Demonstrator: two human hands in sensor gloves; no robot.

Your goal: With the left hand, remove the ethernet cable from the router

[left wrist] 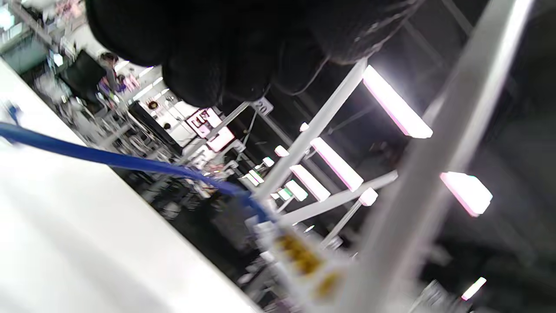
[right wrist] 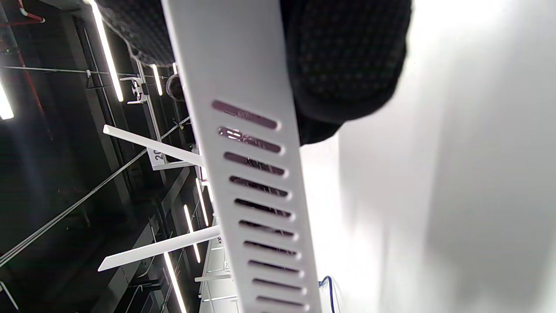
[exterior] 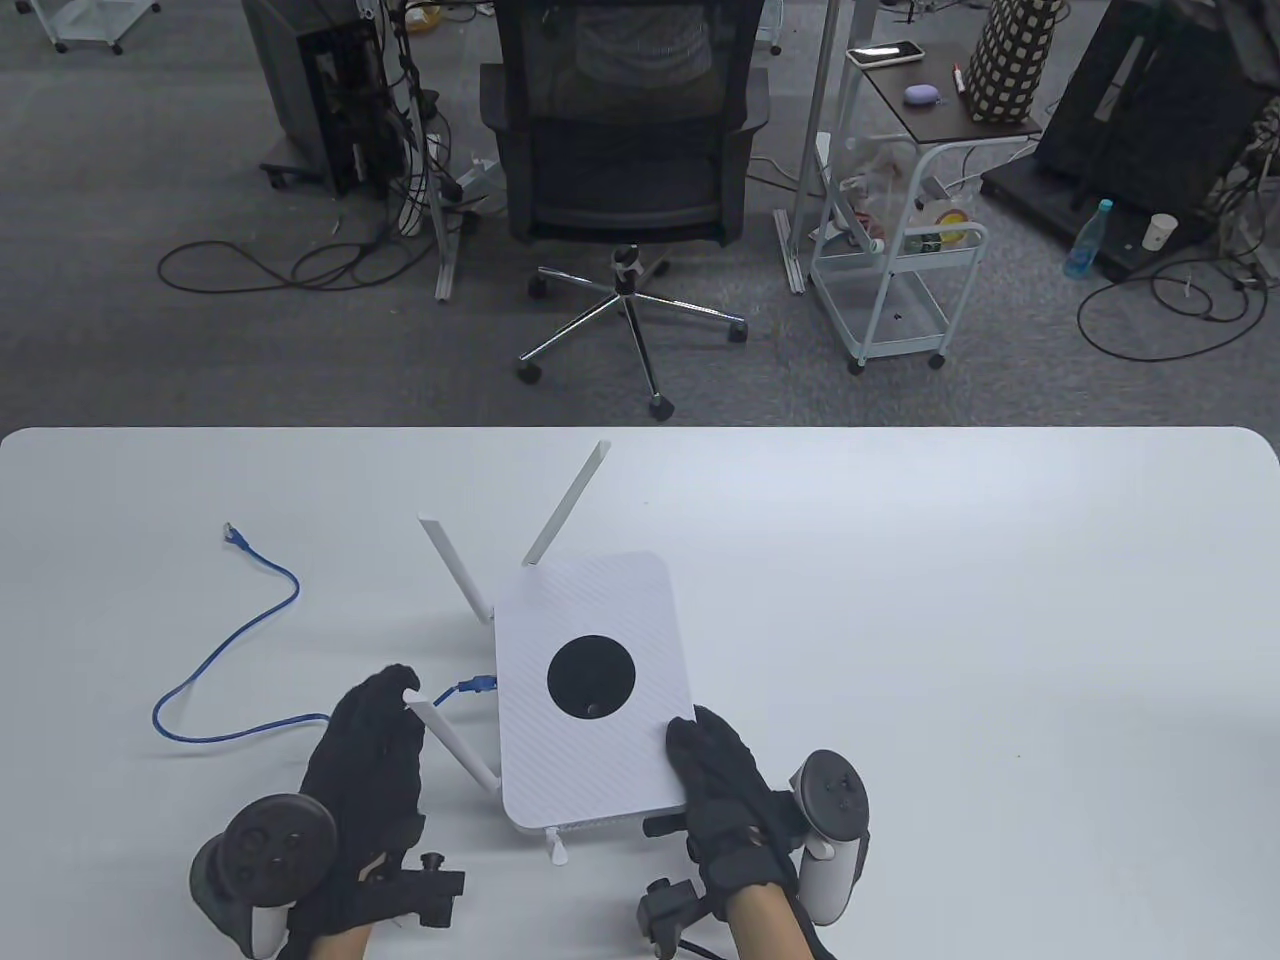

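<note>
The white router (exterior: 590,690) with a black disc on top lies on the table (exterior: 900,600). The blue ethernet cable (exterior: 215,680) is plugged into its left side by its plug (exterior: 478,686). The cable's free end (exterior: 232,533) lies far left. My left hand (exterior: 400,690) hovers over the cable just left of the plug, fingers curled. In the left wrist view the fingers (left wrist: 217,52) hang above the cable (left wrist: 108,158) and plug (left wrist: 299,256), apart from them. My right hand (exterior: 700,745) grips the router's near right corner; in the right wrist view the fingers (right wrist: 347,65) clamp the vented edge (right wrist: 256,174).
Several white antennas stick out of the router; one (exterior: 455,745) lies right beside my left hand, two (exterior: 565,505) point away. Beyond the table's far edge stand an office chair (exterior: 625,150) and a cart (exterior: 900,270) on the floor.
</note>
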